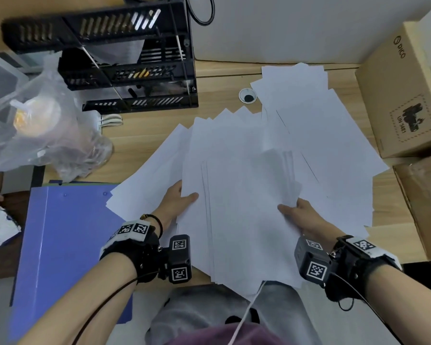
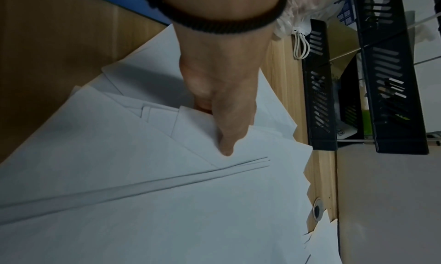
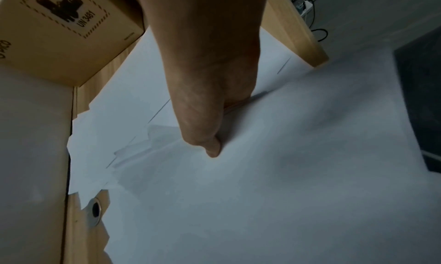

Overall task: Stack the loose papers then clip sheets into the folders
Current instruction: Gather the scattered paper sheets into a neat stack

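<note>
A light wood-grain table (image 1: 144, 135) is set against a pale partition wall, and most of its middle is covered by a loose spread of white paper sheets (image 1: 244, 185) that fans toward the back right. In the head view a blue plastic folder (image 1: 67, 240) is seen lying flat at the near left corner of the table, partly under the left edge of the sheets. A black slotted three-tier document tray (image 1: 135, 70) is seen at the back left, with a crumpled clear plastic bag (image 1: 42, 130) just in front of it, and a brown cardboard box with a printed battery label (image 1: 403, 95) at the right. A round cable hole (image 1: 247, 95) is left uncovered beside the paper.

The folder is shown only as a blue sliver in the left wrist view and not at all in the right wrist view; in the latter the table's far edge and the floor beyond it can be made out.

The left hand (image 1: 178, 202) is held at the left side of a thicker bunch of sheets, thumb laid on top; in the left wrist view the fingers are hidden beneath the paper, so the bunch is pinched. The right hand (image 1: 300, 215) is placed at the right side likewise, thumb pressed on top and fingers tucked under. Both forearms are stretched forward from the near edge, wrists slightly raised.
</note>
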### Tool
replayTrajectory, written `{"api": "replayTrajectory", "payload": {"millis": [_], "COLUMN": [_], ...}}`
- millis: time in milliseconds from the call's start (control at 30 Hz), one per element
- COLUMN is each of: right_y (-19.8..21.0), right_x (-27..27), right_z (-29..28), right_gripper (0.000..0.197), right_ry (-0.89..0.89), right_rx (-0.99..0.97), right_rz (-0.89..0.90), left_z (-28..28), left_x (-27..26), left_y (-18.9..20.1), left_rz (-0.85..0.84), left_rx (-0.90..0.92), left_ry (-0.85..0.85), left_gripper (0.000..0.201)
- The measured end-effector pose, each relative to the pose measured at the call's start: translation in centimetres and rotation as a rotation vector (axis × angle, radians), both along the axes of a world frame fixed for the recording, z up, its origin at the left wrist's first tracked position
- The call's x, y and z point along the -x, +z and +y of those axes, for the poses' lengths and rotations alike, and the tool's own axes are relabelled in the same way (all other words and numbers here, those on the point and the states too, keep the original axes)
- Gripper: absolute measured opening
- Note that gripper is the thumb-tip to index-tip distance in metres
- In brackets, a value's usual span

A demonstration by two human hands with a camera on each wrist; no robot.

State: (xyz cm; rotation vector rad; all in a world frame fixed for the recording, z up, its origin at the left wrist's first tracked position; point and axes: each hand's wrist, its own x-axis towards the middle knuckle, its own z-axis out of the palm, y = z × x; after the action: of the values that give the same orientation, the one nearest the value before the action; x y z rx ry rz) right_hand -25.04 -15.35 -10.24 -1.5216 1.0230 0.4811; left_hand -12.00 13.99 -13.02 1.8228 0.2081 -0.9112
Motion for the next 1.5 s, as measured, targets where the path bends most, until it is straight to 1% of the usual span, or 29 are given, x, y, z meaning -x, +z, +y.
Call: {"api": "replayTrajectory", "payload": {"millis": [133, 233, 300, 400, 500, 533, 633, 700, 733, 767, 800, 833, 900, 967, 1033, 1100, 1167, 1333, 1433, 1500], "right_y": [1.3, 2.1, 2.6, 2.9, 2.7, 2.5, 2.1, 2.5, 2.8, 3.0, 3.1, 3.1, 2.7, 2.5, 2.5, 2.6, 2.8, 2.6, 2.6, 2.6], "right_x": [-0.2, -0.5, -0.6, -0.5, -0.2, 0.0, 0.0, -0.5, -0.9, -1.0, -1.1, -1.1, -0.9, -0.9, -1.4, -1.9, -2.2, -2.8, -3.5, -4.0], "right_z": [-1.2, -2.2, -2.6, -3.0, -3.2, -3.2, -3.2, -3.1, -3.0, -3.0, -3.0, -3.0, -2.8, -2.8, -2.4, -2.1, -1.9, -1.7, -1.5, -1.6], "right_gripper": [0.017, 0.020, 0.019, 0.015, 0.018, 0.019, 0.018, 0.016, 0.015, 0.014, 0.013, 0.013, 0.014, 0.012, 0.012, 0.015, 0.013, 0.018, 0.021, 0.021], "right_ry": [-0.029, -0.034, -0.032, -0.032, -0.068, -0.076, -0.070, -0.052, -0.021, -0.003, 0.011, 0.024, 0.032, 0.019, 0.023, 0.023, 0.004, -0.030, -0.038, -0.037], "right_rx": [0.036, 0.048, 0.045, 0.004, -0.051, -0.071, -0.123, -0.135, -0.130, -0.117, -0.096, -0.071, -0.024, 0.012, 0.033, 0.067, 0.108, 0.181, 0.176, 0.182], "right_rz": [-0.056, -0.110, -0.138, -0.148, -0.136, -0.125, -0.095, -0.089, -0.081, -0.075, -0.072, -0.069, -0.060, -0.055, -0.048, -0.041, -0.031, -0.026, -0.030, -0.038], "left_z": [-0.2, -0.5, -0.8, -0.9, -0.4, -0.3, 0.1, 0.2, 0.4, 0.3, -0.1, -0.4, -1.1, -1.3, -0.6, 0.2, 0.8, 1.3, 0.9, 0.8], "left_x": [-0.5, -1.0, -1.2, -1.4, -1.7, -1.6, -1.9, -2.2, -2.6, -2.9, -3.0, -3.2, -3.4, -3.5, -3.8, -4.2, -4.9, -7.0, -7.6, -7.8], "left_y": [1.1, 1.9, 2.3, 2.9, 3.0, 3.1, 2.9, 3.1, 3.1, 3.0, 3.3, 3.1, 3.2, 3.2, 3.3, 3.7, 4.7, 7.6, 9.3, 9.8], "left_rz": [-0.038, -0.063, -0.085, -0.128, -0.134, -0.146, -0.167, -0.186, -0.200, -0.211, -0.235, -0.271, -0.346, -0.386, -0.411, -0.424, -0.446, -0.447, -0.330, -0.263], "left_rx": [0.060, 0.098, 0.107, 0.108, 0.111, 0.108, 0.058, 0.089, 0.099, 0.099, 0.099, 0.078, 0.030, 0.004, -0.017, -0.015, -0.002, 0.172, 0.306, 0.396], "left_ry": [0.016, 0.049, 0.070, 0.080, 0.026, 0.004, 0.018, 0.060, 0.091, 0.091, 0.087, 0.082, 0.089, 0.141, 0.249, 0.372, 0.431, 0.497, 0.534, 0.606], "left_gripper": [0.036, 0.028, 0.027, 0.036, 0.057, 0.061, 0.059, 0.058, 0.061, 0.066, 0.066, 0.059, 0.035, 0.014, 0.013, 0.007, 0.012, 0.024, 0.028, 0.030]}}
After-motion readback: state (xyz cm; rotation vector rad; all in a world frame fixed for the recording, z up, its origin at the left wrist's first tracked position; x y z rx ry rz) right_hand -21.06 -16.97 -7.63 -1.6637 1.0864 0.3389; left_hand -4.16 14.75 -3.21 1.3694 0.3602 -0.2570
